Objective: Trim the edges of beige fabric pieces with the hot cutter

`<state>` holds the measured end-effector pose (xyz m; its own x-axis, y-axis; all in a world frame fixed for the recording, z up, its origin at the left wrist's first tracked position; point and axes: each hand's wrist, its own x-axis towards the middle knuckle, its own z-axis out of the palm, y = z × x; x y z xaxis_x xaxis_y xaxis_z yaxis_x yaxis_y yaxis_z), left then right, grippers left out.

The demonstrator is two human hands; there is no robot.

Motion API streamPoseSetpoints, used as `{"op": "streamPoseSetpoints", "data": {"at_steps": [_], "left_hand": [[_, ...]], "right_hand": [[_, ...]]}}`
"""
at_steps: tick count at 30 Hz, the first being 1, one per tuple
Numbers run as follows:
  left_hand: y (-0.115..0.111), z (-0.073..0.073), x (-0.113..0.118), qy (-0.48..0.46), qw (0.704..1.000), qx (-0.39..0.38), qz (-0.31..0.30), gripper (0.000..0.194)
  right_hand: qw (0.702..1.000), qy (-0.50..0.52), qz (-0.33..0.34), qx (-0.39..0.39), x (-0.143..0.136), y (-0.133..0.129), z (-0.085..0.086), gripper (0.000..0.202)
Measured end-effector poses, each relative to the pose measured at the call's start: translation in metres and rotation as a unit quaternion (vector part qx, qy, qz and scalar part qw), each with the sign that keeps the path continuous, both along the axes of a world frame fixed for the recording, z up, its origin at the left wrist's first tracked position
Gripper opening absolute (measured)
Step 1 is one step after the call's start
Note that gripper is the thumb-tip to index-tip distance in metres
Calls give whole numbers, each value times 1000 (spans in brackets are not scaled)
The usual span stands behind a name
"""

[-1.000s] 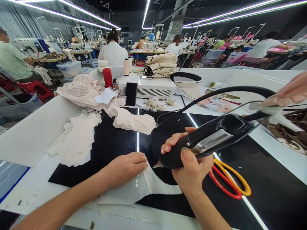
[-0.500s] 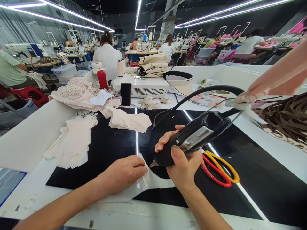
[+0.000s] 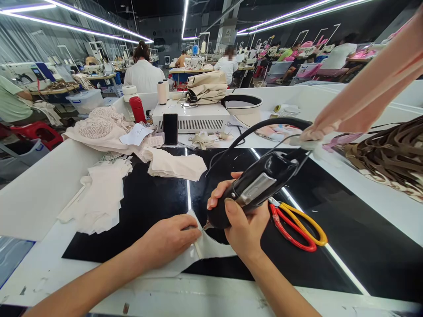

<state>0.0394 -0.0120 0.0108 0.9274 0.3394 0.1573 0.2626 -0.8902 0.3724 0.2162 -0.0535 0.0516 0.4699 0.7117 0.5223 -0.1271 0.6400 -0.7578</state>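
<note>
In my right hand point(image 3: 246, 220) is a black handheld power tool point(image 3: 253, 185), tilted, with fingers and thumb wrapped round its body. Its pointed metal tip point(image 3: 207, 226) is at the curved upper edge of a white fabric piece point(image 3: 214, 247), close to my left fingertips. Whether the tip touches the cloth I cannot tell. My left hand point(image 3: 175, 237) presses the fabric from the left with its fingers together, beside a narrow cream strip point(image 3: 197, 250). The thumb is mostly hidden. Scissors point(image 3: 299, 226) with red and yellow handles lie just right of my right hand.
Stacked pale fabric pieces point(image 3: 102, 193) and another stack point(image 3: 176, 164) lie left and behind on the black mat point(image 3: 158, 198). A white box point(image 3: 191, 118), a phone point(image 3: 170, 129) and a red bottle point(image 3: 137, 109) stand behind. Pink cloth point(image 3: 366, 88) ties up the tool's cable. Brown straps point(image 3: 393, 154) lie right.
The tool in my right hand has shifted left, its rear end most, and the tip is nearer my left fingertips. My left hand keeps its place on the fabric. The view has turned slightly.
</note>
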Motion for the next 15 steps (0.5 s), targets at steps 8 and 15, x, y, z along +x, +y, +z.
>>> {"op": "streamPoseSetpoints", "data": {"at_steps": [8, 15], "left_hand": [[-1, -2, -4, -11, 1000, 11, 5, 18], [-1, -4, -5, -29, 999, 18, -1, 21]], "right_hand": [[1000, 15, 6, 9, 3, -10, 4, 39], [1000, 7, 0, 1, 2, -10, -1, 36]]}}
